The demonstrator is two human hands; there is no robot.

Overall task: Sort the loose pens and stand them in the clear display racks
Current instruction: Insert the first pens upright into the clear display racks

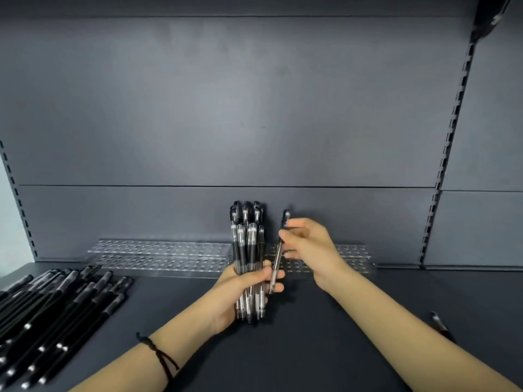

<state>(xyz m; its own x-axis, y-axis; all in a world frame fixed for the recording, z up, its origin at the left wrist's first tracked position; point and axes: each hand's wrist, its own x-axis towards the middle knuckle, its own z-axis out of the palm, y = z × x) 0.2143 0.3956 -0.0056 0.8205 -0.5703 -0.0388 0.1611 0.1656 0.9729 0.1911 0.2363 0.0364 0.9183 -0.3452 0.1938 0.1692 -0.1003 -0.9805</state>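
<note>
Left hand (245,290) grips an upright pen bundle (249,250); right hand (307,244), at its two o'clock, pinches a single pen (278,257).

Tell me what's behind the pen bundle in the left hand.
The clear racks stand behind the bundle, with the grey back panel above them. The stretch of rack directly behind the bundle and the left hand is covered.

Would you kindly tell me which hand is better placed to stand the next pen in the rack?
Right. The right hand pinches a single pen in front of the clear rack; the left hand is occupied gripping a bundle of pens.
</note>
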